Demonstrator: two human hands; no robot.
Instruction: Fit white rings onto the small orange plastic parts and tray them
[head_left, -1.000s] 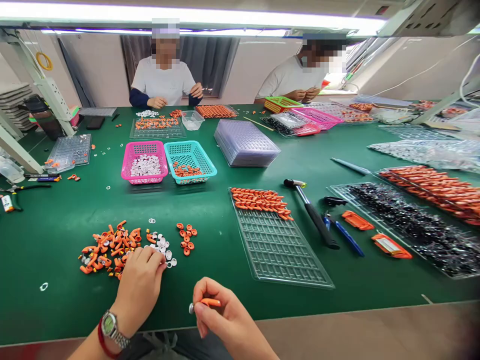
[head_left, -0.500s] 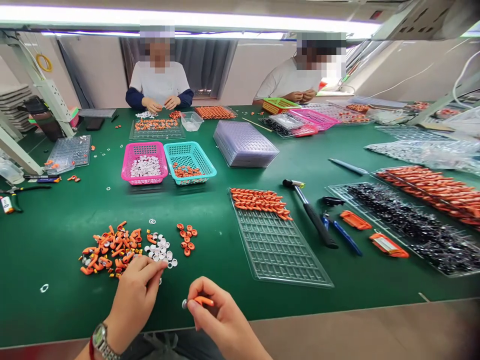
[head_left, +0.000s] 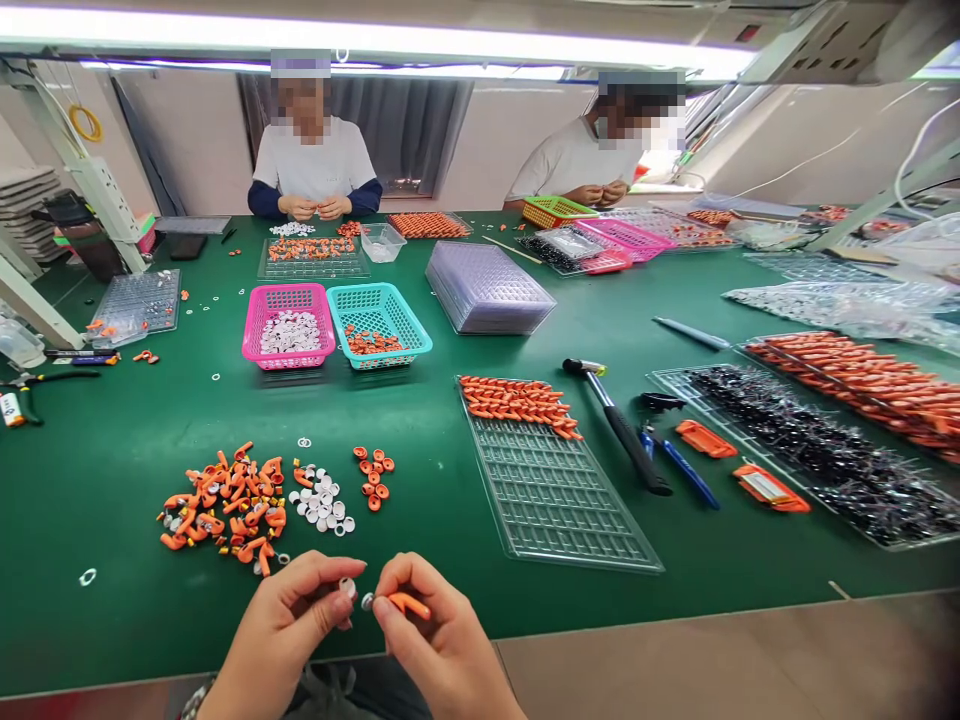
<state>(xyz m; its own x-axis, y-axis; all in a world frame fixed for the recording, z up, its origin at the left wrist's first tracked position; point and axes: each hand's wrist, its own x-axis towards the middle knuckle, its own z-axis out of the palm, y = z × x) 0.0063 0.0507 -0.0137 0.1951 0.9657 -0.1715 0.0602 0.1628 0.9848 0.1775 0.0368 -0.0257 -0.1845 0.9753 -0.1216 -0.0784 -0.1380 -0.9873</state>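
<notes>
Between the fingertips of my left hand (head_left: 296, 615) is a small white round cap (head_left: 346, 587). My right hand (head_left: 442, 625) pinches an orange earbud shell (head_left: 409, 604), its stem pointing right and its silvery round end facing the cap. A narrow gap separates the two parts. Beyond my left hand lies a heap of orange earbud shells (head_left: 225, 505). Beside that heap sit loose white caps (head_left: 322, 503), and a small group of orange round covers (head_left: 373, 478) lies to their right.
A clear compartment tray (head_left: 562, 500) holds rows of orange shells at its far end. Right of it are a hammer (head_left: 626, 440) and blue-handled pliers (head_left: 686, 470). A pink basket (head_left: 251, 345) and a turquoise basket (head_left: 424, 345) stand farther back. Two people sit across the table.
My left hand has moved from the white caps toward my right hand, now with a white cap in its fingers. My right hand keeps the orange earbud shell in nearly the same place.
</notes>
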